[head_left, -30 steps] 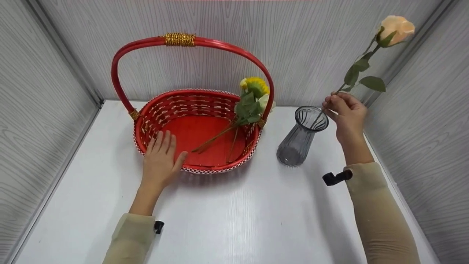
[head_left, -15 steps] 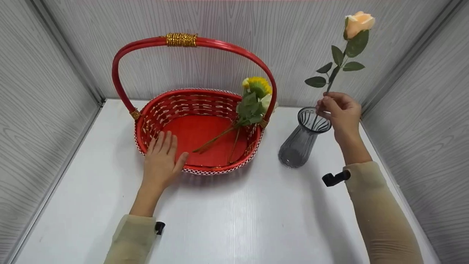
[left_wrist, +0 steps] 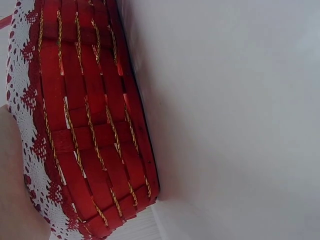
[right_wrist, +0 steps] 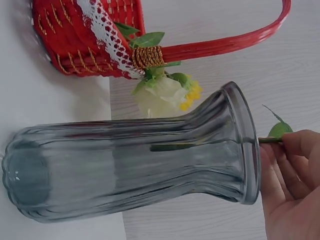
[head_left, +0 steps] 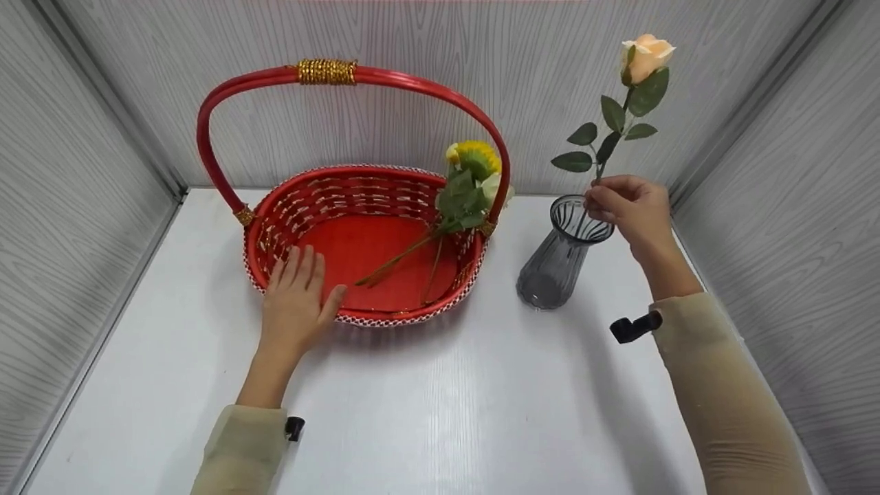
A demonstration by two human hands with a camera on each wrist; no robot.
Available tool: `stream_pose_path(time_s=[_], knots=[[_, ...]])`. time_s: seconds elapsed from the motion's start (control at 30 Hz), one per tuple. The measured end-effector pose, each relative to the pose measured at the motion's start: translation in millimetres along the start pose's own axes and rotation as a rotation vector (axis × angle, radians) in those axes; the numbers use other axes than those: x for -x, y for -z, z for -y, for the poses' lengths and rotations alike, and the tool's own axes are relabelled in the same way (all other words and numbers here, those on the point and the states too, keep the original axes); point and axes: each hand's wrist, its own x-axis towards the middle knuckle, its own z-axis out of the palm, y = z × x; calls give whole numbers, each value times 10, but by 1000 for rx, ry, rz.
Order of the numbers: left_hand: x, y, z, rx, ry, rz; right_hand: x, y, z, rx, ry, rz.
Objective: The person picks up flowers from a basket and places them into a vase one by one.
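My right hand (head_left: 636,210) pinches the stem of a peach rose (head_left: 646,62) just above the mouth of a grey glass vase (head_left: 550,271). The rose stands nearly upright. In the right wrist view the lower end of its stem (right_wrist: 172,147) is inside the neck of the vase, well above the bottom. My left hand (head_left: 294,295) rests on the front left rim of a red woven basket (head_left: 402,317), its fingers straight and reaching inside. A yellow flower (head_left: 481,158) and a white flower (right_wrist: 162,95) lean on the basket's right rim.
A tall red handle (head_left: 412,84) with gold wrapping arches over the basket. The white table (head_left: 426,419) is bounded by a grey wood-grain wall (head_left: 399,34) behind and others at both sides. White lace (left_wrist: 27,95) trims the basket's rim.
The rose has swung left from a rightward lean to nearly upright, and its stem has gone slightly lower into the vase with my right hand. The left hand stays on the basket.
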Motion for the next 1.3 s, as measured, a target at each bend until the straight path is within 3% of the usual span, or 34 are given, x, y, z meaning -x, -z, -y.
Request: stream_pose_path(time_s=[0.3, 0.53, 0.9, 1.13, 1.3], knots=[[-17, -18, -9, 8, -1, -19, -46, 29, 50, 291, -69, 37], [-1, -44, -15, 30, -7, -52, -47, 32, 66, 445, -66, 58], [18, -39, 10, 20, 2, -30, 29, 18, 78, 457, -46, 28], [17, -39, 13, 13, 3, -25, 112, 12, 113, 530, -38, 12], [9, -28, 4, 18, 2, -34, 170, 22, 114, 498, -31, -17]])
